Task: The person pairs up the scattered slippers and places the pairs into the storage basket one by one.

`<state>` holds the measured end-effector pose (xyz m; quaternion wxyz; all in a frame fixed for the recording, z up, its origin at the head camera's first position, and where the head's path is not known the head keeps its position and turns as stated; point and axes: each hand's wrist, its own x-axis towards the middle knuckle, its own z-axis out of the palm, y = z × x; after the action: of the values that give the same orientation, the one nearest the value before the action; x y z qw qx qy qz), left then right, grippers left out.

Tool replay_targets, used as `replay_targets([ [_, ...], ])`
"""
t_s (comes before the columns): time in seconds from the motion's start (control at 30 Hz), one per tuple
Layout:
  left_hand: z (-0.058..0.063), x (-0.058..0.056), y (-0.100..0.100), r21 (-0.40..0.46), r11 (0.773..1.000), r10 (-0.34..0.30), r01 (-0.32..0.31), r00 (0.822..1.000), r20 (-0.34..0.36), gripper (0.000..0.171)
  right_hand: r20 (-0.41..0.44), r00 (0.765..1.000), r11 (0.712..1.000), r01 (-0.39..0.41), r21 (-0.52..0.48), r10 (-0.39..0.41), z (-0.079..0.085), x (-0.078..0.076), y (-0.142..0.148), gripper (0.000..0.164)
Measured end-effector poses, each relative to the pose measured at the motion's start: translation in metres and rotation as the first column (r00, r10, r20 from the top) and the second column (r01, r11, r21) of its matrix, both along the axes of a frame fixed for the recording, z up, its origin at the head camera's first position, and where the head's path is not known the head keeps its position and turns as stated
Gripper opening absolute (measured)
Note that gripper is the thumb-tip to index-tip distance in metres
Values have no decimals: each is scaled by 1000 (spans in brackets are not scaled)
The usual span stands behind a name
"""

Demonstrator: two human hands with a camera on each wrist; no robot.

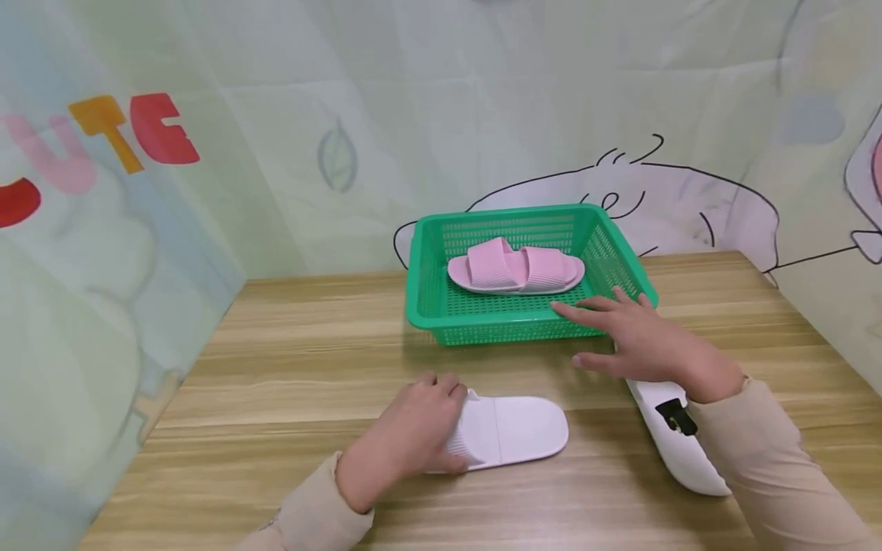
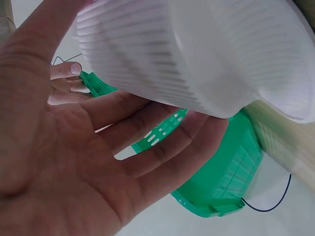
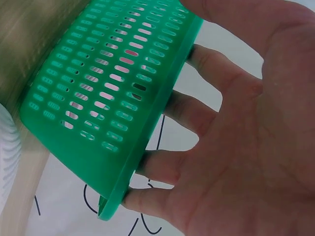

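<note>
A white slipper (image 1: 527, 428) with a ribbed strap lies on the table in front. My left hand (image 1: 420, 428) grips its strap end, thumb on the near side and fingers on the far side; the ribbed strap (image 2: 147, 49) fills the top of the left wrist view. Farther back stands a green plastic basket (image 1: 503, 330) holding pink slippers (image 1: 491, 264). My right hand (image 1: 634, 337) is at its front right corner, fingers spread, with fingertips at the rim in the right wrist view. Another white slipper (image 1: 689, 463) lies partly hidden beneath my right forearm.
The wood-grain table (image 1: 296, 344) reaches back to a printed cloth backdrop (image 1: 289, 138) that stands behind it and at both sides. A small black piece (image 1: 677, 417) shows by the right sleeve, over the second white slipper.
</note>
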<state>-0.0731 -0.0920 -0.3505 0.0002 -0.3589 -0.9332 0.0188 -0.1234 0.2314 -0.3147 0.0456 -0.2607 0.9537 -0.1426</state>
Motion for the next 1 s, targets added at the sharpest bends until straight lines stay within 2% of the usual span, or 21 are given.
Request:
replay_targets([
  [0.23, 0, 0, 4, -11, 1000, 9, -10, 1000, -4, 82, 53, 999, 999, 10, -41, -8, 4, -1, 9, 83],
  [0.53, 1, -2, 6, -46, 999, 29, -29, 1000, 3, 84, -31, 999, 998, -22, -54, 21, 8, 3, 29, 88],
  [0.73, 2, -2, 5, -62, 997, 43, -42, 999, 12, 84, -32, 999, 998, 19, -52, -21, 10, 13, 40, 106],
  [1.0, 2, -1, 7, -76, 996, 53, -51, 998, 23, 86, 76, 985, 987, 158, -10, -157, 6, 28, 59, 126],
])
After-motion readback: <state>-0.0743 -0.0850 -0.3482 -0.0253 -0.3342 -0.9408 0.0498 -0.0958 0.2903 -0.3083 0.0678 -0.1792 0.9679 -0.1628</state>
